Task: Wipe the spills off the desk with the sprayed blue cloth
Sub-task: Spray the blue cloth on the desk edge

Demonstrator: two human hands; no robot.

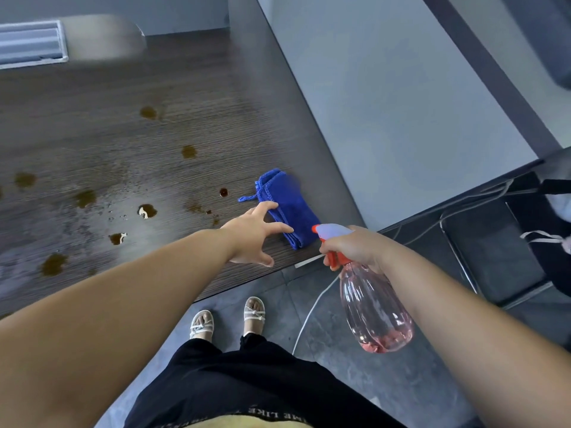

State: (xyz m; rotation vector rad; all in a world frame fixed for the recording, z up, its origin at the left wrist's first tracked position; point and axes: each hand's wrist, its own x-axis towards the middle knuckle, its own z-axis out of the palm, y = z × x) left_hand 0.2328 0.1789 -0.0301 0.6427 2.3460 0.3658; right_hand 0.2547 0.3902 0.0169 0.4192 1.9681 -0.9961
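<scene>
The left hand (256, 233) reaches with fingers spread, fingertips apparently touching the left edge of the folded blue cloth (292, 208), while the right hand (355, 247) is curled round the neck of a pink spray bottle (375, 307) (nozzle aimed at the cloth). The cloth lies near the desk's (123, 134) near-right corner, long axis running diagonally from far-left to near-right, a small loop sticking out leftward at its far end. Brown spills (146, 211) dot the wood to its left.

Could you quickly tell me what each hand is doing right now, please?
Left hand: open, fingers spread at the blue cloth, not gripping it.
Right hand: closed around the spray bottle.
</scene>
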